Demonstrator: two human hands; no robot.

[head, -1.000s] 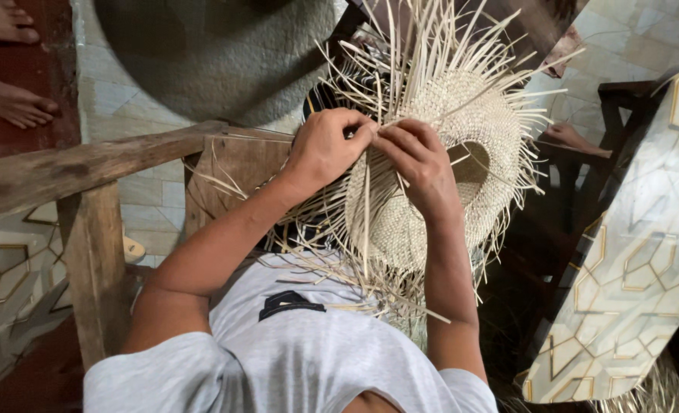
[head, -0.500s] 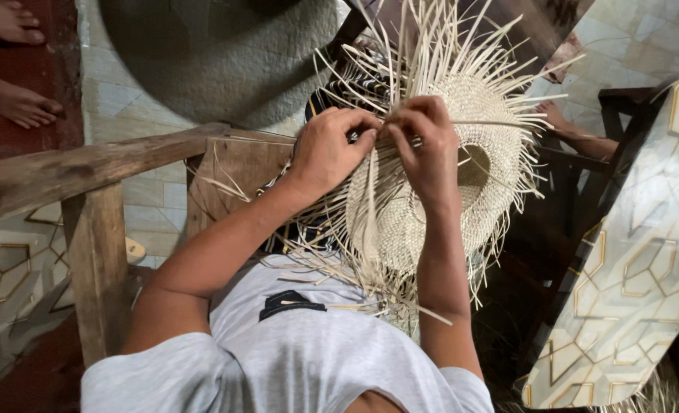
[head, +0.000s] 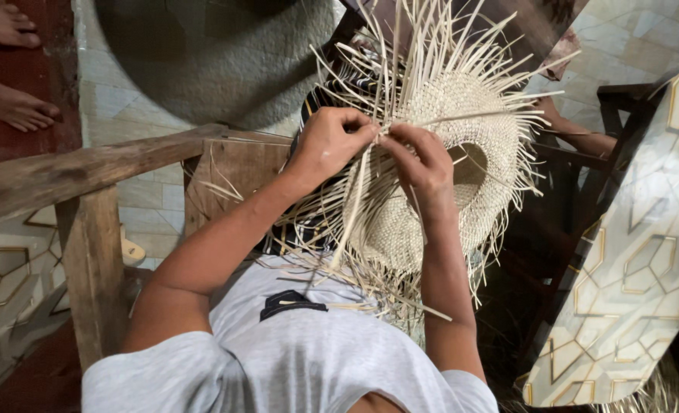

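A half-woven straw hat (head: 469,130) lies in front of me, its pale woven brim ringed by many loose straw strands (head: 423,46) that stick out in all directions. My left hand (head: 328,145) grips the strands at the brim's near left edge, fingers curled shut. My right hand (head: 423,164) pinches strands right beside it, fingertips touching the left hand's. Both forearms reach forward from my grey shirt (head: 294,344). The hat's dark crown opening shows to the right of my right hand.
A rough wooden beam (head: 72,176) crosses at left on a wooden post (head: 95,268). A patterned tiled surface (head: 638,252) stands at right. Another person's bare feet (head: 11,103) rest at the top left, and another person's arm (head: 576,138) lies behind the hat.
Both hands have shifted slightly left and up along the brim's edge and come closer together, fingertips now meeting on the strands. The hat has barely moved.
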